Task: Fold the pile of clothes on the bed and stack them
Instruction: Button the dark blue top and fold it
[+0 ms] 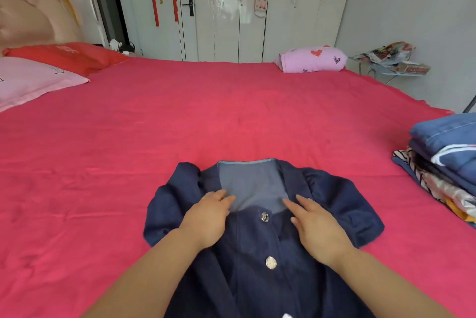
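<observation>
A dark navy short-sleeved garment (342, 204) with silver buttons down the front lies spread flat on the red bed sheet (180, 117), collar away from me, its paler inside showing at the neck. My left hand (208, 217) rests flat on the left side of the neckline, fingers straight. My right hand (316, 225) lies flat on the right side of the neckline, fingers extended. Neither hand grips the cloth. A stack of folded clothes (448, 163), blue denim on top, sits at the bed's right edge.
A pink pillow (31, 81) and a red pillow (69, 56) lie at the head of the bed on the left. A folded lilac cloth with hearts (311, 60) sits at the far edge. Beyond the bed stand white wardrobe doors (257, 9) and a small cluttered stand (391, 63).
</observation>
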Demonstrator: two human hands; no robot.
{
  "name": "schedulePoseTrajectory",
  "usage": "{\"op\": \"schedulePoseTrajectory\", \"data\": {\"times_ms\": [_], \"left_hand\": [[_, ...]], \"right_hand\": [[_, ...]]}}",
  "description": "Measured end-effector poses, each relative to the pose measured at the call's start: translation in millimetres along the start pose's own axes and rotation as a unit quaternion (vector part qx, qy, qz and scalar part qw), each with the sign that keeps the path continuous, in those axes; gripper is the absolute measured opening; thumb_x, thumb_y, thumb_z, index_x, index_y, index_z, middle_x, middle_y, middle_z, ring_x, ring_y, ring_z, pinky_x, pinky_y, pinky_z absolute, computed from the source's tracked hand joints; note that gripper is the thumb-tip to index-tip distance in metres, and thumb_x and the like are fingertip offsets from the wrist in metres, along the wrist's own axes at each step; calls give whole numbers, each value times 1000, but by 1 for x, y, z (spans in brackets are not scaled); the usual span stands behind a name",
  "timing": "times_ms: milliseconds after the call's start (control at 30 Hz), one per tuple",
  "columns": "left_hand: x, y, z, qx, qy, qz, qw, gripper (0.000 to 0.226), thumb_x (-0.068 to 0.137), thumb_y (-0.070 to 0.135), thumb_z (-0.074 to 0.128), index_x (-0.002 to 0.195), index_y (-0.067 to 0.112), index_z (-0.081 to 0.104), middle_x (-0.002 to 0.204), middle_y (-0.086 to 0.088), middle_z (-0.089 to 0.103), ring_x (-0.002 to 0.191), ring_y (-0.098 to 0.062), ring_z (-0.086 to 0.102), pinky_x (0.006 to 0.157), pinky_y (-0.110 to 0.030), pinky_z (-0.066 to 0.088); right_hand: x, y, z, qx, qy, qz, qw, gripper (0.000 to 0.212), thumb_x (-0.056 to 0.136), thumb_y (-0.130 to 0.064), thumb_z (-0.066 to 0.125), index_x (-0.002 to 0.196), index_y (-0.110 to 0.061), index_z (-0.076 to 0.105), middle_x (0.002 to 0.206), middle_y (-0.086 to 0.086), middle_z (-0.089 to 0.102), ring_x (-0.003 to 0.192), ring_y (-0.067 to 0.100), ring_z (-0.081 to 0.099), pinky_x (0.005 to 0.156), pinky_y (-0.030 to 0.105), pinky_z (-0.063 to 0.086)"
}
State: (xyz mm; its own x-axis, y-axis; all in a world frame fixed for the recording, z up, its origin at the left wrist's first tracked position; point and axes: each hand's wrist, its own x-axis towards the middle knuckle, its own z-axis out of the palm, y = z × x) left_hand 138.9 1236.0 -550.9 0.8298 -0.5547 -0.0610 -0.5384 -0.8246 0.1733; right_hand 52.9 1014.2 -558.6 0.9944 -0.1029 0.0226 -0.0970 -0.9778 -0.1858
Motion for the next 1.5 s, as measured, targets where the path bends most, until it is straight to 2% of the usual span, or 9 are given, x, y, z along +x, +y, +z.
{"op": "schedulePoseTrajectory", "data": {"times_ms": [233,400,667,933,1067,1200,1300,1433,1500], "left_hand": [[57,-35,-4,123,-16,-83,989,56,97,34,41,148,22,19,152,-8,23,136,-28,24,105,-38,31],[80,-46,-6,101,-30,-121,987,39,90,38,56,116,9,51,123,-10,53,118,-27,45,93,-36,39],[103,-64,-53,-50,166,-150,973,22,81,31,68,94,14,67,104,-12,65,101,-30,57,74,-32,41],[149,-84,-76,76,256,-163,950,22,90,25,56,103,9,65,106,-19,62,100,-37,57,67,-34,36],[162,-76,-41,90,168,-167,967,29,89,7,47,116,9,58,117,-17,60,109,-37,56,81,-41,45],[146,-56,-20,54,126,-119,983,33,94,25,45,126,14,48,128,-10,53,117,-32,50,92,-41,42],[119,-33,-23,120,130,-38,984,45,96,42,36,135,21,38,136,-2,47,127,-25,40,101,-39,31],[92,-15,9,75,-63,-31,995,68,91,63,18,149,30,1,158,2,3,145,-21,1,117,-43,1],[90,-14,25,58,-98,-53,992,69,90,65,13,148,33,-5,158,3,-5,145,-20,-7,117,-43,-7]], "right_hand": [[80,45,-8,-46,13,56,997,63,94,-26,48,148,-25,16,151,2,26,130,26,35,104,38,38],[107,56,-5,-28,-18,67,997,54,81,-26,68,128,-17,45,122,6,58,115,26,52,91,34,43],[132,62,-42,37,69,39,996,36,78,-21,71,114,-22,66,106,9,68,102,24,60,71,25,33],[185,82,-50,33,181,158,970,27,86,-19,59,110,-10,63,112,22,59,104,36,55,74,35,39],[196,74,-17,67,119,169,976,47,88,-18,57,134,-11,48,129,24,49,121,33,46,100,38,37],[175,51,-10,33,83,128,988,46,93,-30,49,137,-19,43,139,14,41,127,32,41,104,45,38],[142,30,-21,-40,80,78,993,51,95,-44,37,143,-30,31,151,4,29,138,27,28,110,48,28],[107,17,6,-99,-41,48,993,56,95,-54,18,148,-37,7,158,-5,5,146,23,1,114,52,7],[105,20,18,-85,-106,61,989,56,96,-54,14,148,-37,1,158,-7,1,146,23,-3,115,52,3]]}}
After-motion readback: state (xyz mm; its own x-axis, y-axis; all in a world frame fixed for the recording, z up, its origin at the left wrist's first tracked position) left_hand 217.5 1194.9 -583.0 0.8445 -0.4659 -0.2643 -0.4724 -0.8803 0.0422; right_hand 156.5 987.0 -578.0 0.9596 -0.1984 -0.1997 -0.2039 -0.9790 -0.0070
